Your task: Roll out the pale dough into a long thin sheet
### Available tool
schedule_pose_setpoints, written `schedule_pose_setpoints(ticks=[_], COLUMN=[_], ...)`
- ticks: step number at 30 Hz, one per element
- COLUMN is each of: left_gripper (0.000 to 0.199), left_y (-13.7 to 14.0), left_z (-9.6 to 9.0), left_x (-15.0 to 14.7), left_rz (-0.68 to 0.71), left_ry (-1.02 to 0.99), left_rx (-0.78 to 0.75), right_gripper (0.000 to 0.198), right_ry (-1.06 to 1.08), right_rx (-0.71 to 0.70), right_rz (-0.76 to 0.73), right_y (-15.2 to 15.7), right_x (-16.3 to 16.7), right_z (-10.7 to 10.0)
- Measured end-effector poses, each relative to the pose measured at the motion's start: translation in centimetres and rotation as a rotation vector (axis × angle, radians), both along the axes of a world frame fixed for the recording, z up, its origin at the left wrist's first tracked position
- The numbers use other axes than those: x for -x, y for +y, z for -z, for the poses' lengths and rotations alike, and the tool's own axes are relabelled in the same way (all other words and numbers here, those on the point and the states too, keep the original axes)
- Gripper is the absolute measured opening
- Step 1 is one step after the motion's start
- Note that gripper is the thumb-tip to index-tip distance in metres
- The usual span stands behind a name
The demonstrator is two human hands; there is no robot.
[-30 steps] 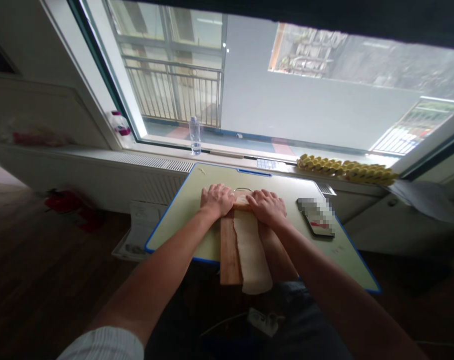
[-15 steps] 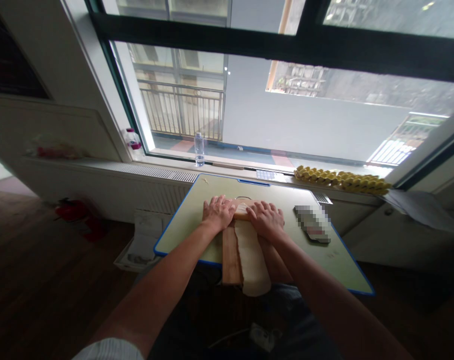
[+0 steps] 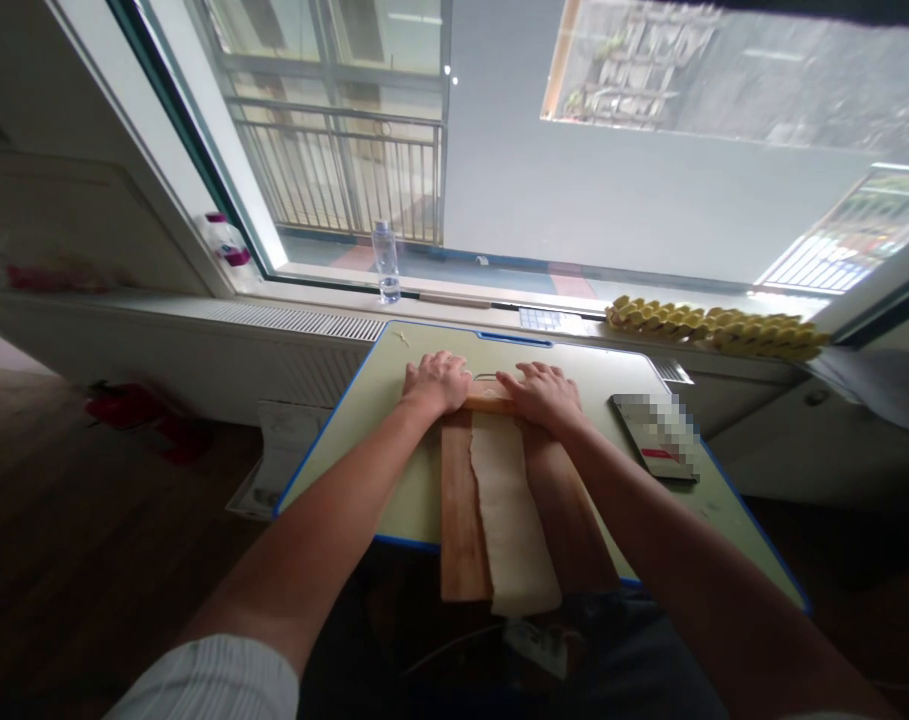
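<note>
A long pale strip of dough [image 3: 508, 510] lies lengthwise on a wooden board [image 3: 463, 530], its near end hanging slightly over the board's front edge. Across the far end of the board is a wooden rolling pin [image 3: 491, 400]. Its left end is under my left hand [image 3: 435, 383], and its right end is under my right hand [image 3: 545, 395]. Both hands are closed over the pin, thumbs toward each other, hiding its ends. Behind it shows part of the board's metal handle [image 3: 485, 376].
The board rests on a pale green, blue-edged table [image 3: 409, 490]. At its right lies a dark flat object [image 3: 653, 440], partly pixelated. Along the windowsill stand a clear bottle [image 3: 386, 265], a purple-capped bottle [image 3: 227, 242] and yellow egg trays [image 3: 713, 325]. A red fire extinguisher [image 3: 150, 415] is at left.
Both hands have pushed the rolling pin away from me to the far end of the board, uncovering more of the dough strip. The camera view has tilted downward.
</note>
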State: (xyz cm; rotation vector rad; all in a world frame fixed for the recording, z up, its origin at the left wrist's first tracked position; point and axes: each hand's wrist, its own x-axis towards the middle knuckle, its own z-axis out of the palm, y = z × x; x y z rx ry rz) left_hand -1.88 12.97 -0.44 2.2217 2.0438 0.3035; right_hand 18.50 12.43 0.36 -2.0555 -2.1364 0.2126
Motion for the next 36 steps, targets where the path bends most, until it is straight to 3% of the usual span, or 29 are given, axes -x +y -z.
schedule_pose_setpoints(ticks=[10, 36], left_gripper=[0.053, 0.048], left_y=[4.1, 8.3], left_z=[-0.2, -0.3], left_x=[-0.2, -0.9], left_rz=[-0.027, -0.063], left_ry=[-0.015, 0.032], left_rx=[0.086, 0.014], right_gripper=[0.074, 0.063], right_ry=[0.058, 0.031], right_rx=[0.036, -0.023], right_rz=[0.014, 0.062], right_y=[4.7, 9.6], right_x=[-0.6, -0.8], right_z=[0.8, 1.4])
